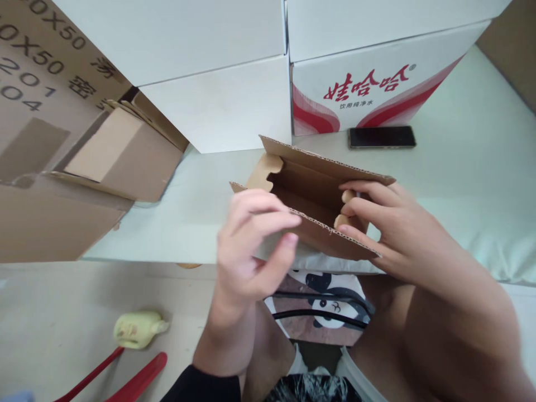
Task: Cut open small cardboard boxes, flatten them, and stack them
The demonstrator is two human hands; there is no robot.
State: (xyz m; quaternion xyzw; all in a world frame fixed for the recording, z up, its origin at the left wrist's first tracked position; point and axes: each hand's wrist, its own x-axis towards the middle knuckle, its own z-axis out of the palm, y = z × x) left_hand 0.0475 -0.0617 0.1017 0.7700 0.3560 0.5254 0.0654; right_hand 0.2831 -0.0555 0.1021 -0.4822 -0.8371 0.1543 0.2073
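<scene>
A small brown cardboard box (305, 187) is tilted in front of me with its top flaps standing up and its inside showing dark. My right hand (377, 218) is closed on the box's right end, its fingers at the short end flap and its rounded tabs. At the near long flap, my left hand (259, 240) has its fingers bent over the edge near the left end. The left thumb stands apart from the fingers, with nothing visible between them. The box's underside is hidden.
White cartons (234, 106) and one with red lettering (377, 84) stand behind. A black phone (382, 137) lies on the pale green surface (460, 184). Left are brown cartons (125, 151). A yellow bottle (136, 329) and red handles (140, 379) are below; a panda-print item (326, 329) is between my legs.
</scene>
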